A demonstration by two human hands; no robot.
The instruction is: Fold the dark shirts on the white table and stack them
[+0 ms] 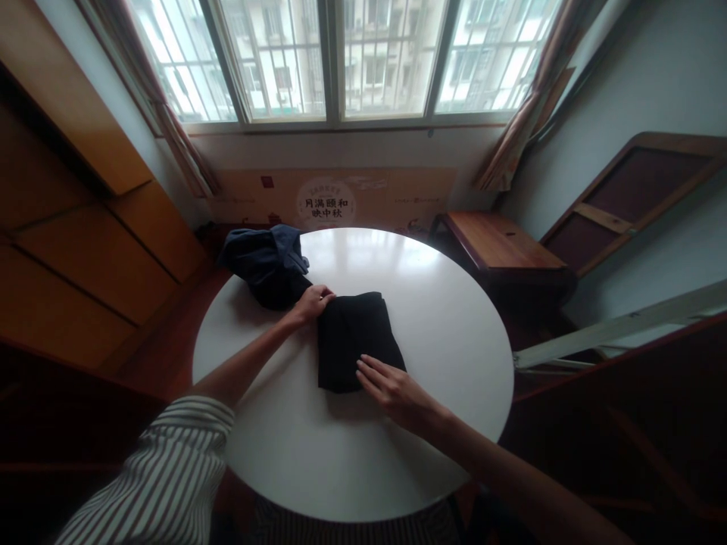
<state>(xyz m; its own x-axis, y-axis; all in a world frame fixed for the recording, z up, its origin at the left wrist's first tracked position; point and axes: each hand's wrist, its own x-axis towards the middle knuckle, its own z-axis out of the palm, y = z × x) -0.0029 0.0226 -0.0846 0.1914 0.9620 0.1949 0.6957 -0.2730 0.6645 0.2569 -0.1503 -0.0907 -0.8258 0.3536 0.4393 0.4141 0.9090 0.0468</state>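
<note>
A folded black garment (357, 337) lies as a flat, roughly rectangular bundle in the middle of the white round table. At its far left corner, my left hand (314, 303) has its fingers bent together on the edge. Resting on the near right part of the cloth is my right hand (391, 387), with its fingers stretched out flat. Just beyond my left hand, a crumpled heap of dark blue and black clothing (266, 261) sits at the table's far left edge. What exact kind of garment the folded one is, I cannot tell.
The white round table (448, 325) stands below a barred window (335, 68). Behind it on the right is a wooden stool-like table (505, 238), with a wooden panel (630, 200) against the wall. Wooden cabinets (96, 257) line the left side.
</note>
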